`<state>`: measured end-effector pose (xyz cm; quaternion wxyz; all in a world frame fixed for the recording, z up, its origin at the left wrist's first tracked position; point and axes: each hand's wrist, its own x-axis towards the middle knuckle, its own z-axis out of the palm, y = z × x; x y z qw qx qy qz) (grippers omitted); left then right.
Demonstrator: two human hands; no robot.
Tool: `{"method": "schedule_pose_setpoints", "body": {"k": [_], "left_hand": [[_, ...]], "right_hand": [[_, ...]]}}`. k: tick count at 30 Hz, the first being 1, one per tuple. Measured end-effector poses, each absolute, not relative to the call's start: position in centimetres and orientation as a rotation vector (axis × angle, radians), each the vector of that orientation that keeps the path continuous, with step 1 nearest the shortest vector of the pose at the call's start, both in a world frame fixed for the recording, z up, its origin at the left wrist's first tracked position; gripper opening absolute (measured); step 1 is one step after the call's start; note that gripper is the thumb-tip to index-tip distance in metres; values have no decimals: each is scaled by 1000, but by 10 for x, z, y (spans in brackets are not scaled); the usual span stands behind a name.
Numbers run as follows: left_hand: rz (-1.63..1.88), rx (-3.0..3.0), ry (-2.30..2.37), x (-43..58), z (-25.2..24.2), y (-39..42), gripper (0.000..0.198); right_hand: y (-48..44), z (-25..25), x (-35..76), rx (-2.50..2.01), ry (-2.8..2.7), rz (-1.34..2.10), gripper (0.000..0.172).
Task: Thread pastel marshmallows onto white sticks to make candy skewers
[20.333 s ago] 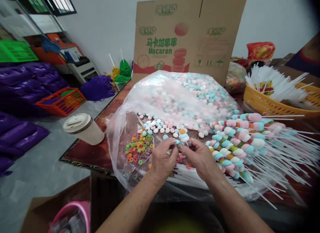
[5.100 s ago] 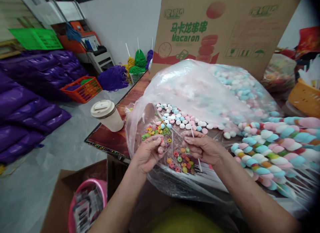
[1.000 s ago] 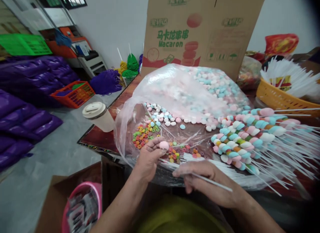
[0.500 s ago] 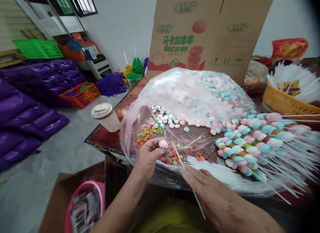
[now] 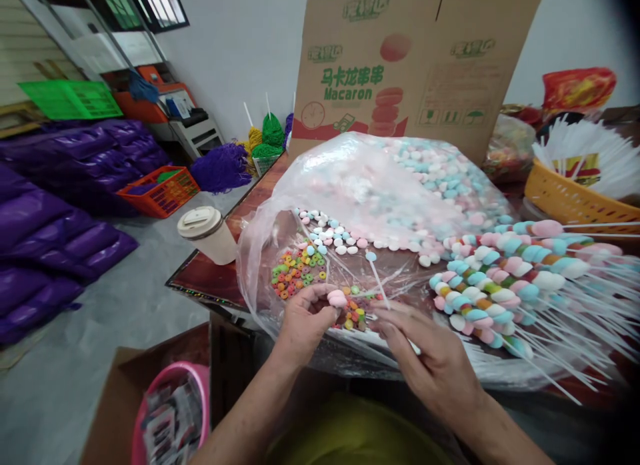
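Observation:
A pink marshmallow (image 5: pixel 337 298) is pinched between the thumb and fingers of my left hand (image 5: pixel 307 322), above the colourful cereal rings. My right hand (image 5: pixel 427 348) grips a thin white stick (image 5: pixel 377 278), tilted away from me. The stick's far tip meets a small blue marshmallow (image 5: pixel 371 256) on the plastic sheet; whether it has pierced it I cannot tell. Cereal rings (image 5: pixel 295 272) lie in a loose pile left of my hands, with more partly hidden behind them. Loose marshmallows (image 5: pixel 340 238) spread out from the big clear bag (image 5: pixel 325 178) behind.
Finished marshmallow skewers (image 5: pixel 500 285) are stacked at the right, sticks pointing right. A yellow basket (image 5: pixel 575 192) of white sticks stands beyond them. A lidded cup (image 5: pixel 210 242) sits at the table's left edge. Behind rises a cardboard box (image 5: pixel 415 72); a pink tub (image 5: pixel 200 398) is below left.
The stick in my right hand has swung forward, its tip moving up and right onto the blue marshmallow. My left hand, still holding the pink marshmallow, has shifted slightly right and down.

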<state>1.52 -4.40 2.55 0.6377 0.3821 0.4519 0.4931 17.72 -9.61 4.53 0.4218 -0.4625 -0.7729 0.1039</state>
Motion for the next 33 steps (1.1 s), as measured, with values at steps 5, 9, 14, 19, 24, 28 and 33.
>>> {"method": "schedule_pose_setpoints", "body": {"k": [5, 9, 14, 19, 24, 28, 33], "left_hand": [[1036, 847, 969, 21, 26, -52, 26], [955, 850, 880, 17, 24, -54, 30], [1008, 763, 983, 11, 21, -48, 33], [1107, 768, 1101, 14, 24, -44, 26], [1143, 816, 1200, 18, 25, -47, 21], [1142, 847, 1245, 19, 25, -49, 19], [1129, 911, 1264, 20, 21, -49, 19]], "right_hand": [[-71, 34, 155, -1237, -1777, 388, 16], [-65, 31, 153, -1244, -1757, 457, 15], [-84, 35, 173, -1341, -1760, 364, 34], [-112, 28, 181, -1420, -2153, 326, 44], [-116, 19, 173, -1533, -2264, 14, 39], [-118, 23, 172, -1585, -2282, -107, 37], [-122, 27, 173, -1729, -2332, -176, 40]]}}
